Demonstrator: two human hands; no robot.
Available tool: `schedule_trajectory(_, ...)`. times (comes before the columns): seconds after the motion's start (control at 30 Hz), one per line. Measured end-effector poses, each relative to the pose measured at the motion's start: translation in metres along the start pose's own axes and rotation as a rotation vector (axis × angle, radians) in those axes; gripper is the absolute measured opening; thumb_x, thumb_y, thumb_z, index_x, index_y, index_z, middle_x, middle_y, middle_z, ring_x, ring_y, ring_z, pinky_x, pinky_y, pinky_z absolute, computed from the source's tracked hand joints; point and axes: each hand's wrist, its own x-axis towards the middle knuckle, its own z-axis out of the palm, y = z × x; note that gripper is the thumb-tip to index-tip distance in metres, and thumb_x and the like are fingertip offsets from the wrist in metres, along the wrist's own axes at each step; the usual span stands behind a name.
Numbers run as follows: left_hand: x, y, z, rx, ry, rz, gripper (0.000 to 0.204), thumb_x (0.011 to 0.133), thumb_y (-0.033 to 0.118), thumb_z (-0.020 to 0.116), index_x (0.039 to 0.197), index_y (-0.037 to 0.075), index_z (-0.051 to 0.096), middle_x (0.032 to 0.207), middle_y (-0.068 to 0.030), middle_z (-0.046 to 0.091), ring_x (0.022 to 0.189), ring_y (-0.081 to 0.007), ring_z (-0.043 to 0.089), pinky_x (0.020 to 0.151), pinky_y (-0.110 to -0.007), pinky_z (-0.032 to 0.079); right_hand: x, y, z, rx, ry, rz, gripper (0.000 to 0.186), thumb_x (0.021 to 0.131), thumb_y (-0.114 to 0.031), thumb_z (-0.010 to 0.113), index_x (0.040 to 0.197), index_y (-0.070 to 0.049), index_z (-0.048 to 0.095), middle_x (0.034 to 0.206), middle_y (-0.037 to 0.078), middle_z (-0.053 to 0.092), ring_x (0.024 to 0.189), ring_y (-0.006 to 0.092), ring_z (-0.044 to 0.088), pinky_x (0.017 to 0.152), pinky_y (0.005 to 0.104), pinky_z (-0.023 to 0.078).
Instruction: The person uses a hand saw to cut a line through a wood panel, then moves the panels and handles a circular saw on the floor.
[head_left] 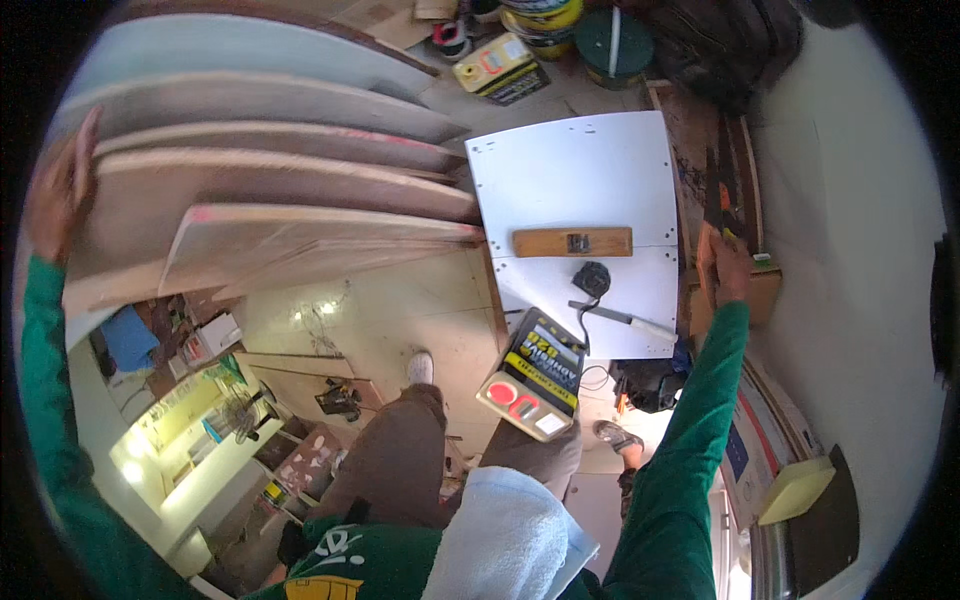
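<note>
My left hand (65, 195) is at the far left with its fingers stretched out, against the edge of several large wooden boards (290, 180) that stand in a row. At the right, my right hand (732, 270) is closed around the orange-brown handle of what looks like a handsaw (714, 190); its dark blade points away from me. Between my hands is a white panel-topped table (580, 160). A wooden hand plane (535, 242), a black round object with a cord (591, 279) and a narrow tool with a pale handle (652, 328) lie on it.
A black-and-yellow adhesive tin (532, 378) stands at the table's near edge. Beyond the table are another tin (500, 68), a dark green lidded bucket (613, 50) and a dark bag (715, 45). A white wall (850, 200) runs along the right. Another person's foot (618, 436) shows below the table.
</note>
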Motion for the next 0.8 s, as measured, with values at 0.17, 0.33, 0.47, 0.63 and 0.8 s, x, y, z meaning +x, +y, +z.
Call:
schedule_trajectory(0.17,0.028,0.076,-0.054,-0.010,0.272,-0.008,0.038,0.110,0.027,0.064,0.148,0.028,0.070,0.112,-0.0099,0.079,0.099,-0.0300,0.075,0.081,-0.046,0.061,-0.193,-0.058,-0.064,0.844,-0.387,0.283,0.064,0.109,-0.058,0.065,0.143,-0.003,0.064,0.125,0.017,0.074,0.081,0.0157,0.066,0.069,0.0310,0.054)
schedule_trajectory(0.33,0.045,0.099,-0.106,-0.236,0.551,-0.020,0.049,0.099,0.039,0.070,0.058,0.013,0.074,0.059,-0.0080,0.069,0.056,-0.0318,0.069,0.061,-0.050,0.054,-0.400,-0.083,-0.115,1.220,-0.522,-0.033,0.078,0.109,-0.070,0.054,0.147,-0.001,0.053,0.125,0.022,0.069,0.058,0.0131,0.052,0.054,0.0285,0.044)
schedule_trajectory(0.47,0.031,0.084,-0.073,-0.161,0.558,0.105,0.040,0.103,0.039,0.065,0.078,0.010,0.076,0.077,-0.0134,0.074,0.071,-0.0307,0.072,0.069,-0.046,0.054,-0.526,-0.064,-0.126,0.762,-0.363,0.004,0.043,0.112,-0.040,0.068,0.134,-0.006,0.056,0.096,0.011,0.070,0.052,0.0065,0.049,0.051,0.0224,0.041)
schedule_trajectory(0.63,-0.082,0.192,-0.097,-1.160,1.158,-0.096,0.024,0.105,0.025,0.068,0.125,0.013,0.074,0.113,-0.0142,0.076,0.106,-0.0351,0.072,0.092,-0.045,0.058,-0.761,-0.047,-0.072,0.056,0.444,0.023,0.030,0.113,-0.031,0.065,0.116,-0.002,0.073,0.067,-0.002,0.059,0.055,0.0061,0.053,0.048,0.0273,0.039)
schedule_trajectory(0.8,-0.186,0.356,0.053,-1.461,0.637,-0.079,0.042,0.099,0.017,0.074,0.138,0.005,0.064,0.133,-0.0197,0.068,0.123,-0.0430,0.064,0.105,-0.052,0.051,-0.931,0.028,0.025,0.369,0.714,0.109,0.032,0.115,-0.032,0.064,0.116,-0.001,0.071,0.064,-0.001,0.055,0.053,0.0061,0.052,0.048,0.0270,0.038)
